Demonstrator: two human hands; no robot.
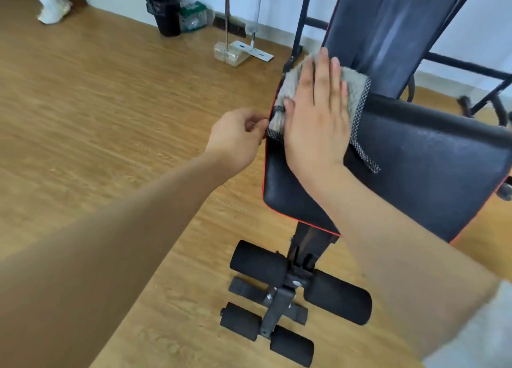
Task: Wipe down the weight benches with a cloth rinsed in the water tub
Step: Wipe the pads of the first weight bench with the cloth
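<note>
Grey cloth (352, 90) — two hands, one bench (432, 159)

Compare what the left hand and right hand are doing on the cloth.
The right hand lies flat and open, pressing the cloth onto the bench seat. The left hand is curled, pinching the cloth's corner at the seat's edge. Both touch the same cloth.

Open wooden floor (97, 112) to your left of the bench (415, 173): free passage. Foam rollers (336, 295) block the near end; black frame bars (468, 65) crowd the far right; bin (164, 12) and dustpan (231, 53) line the wall
</note>
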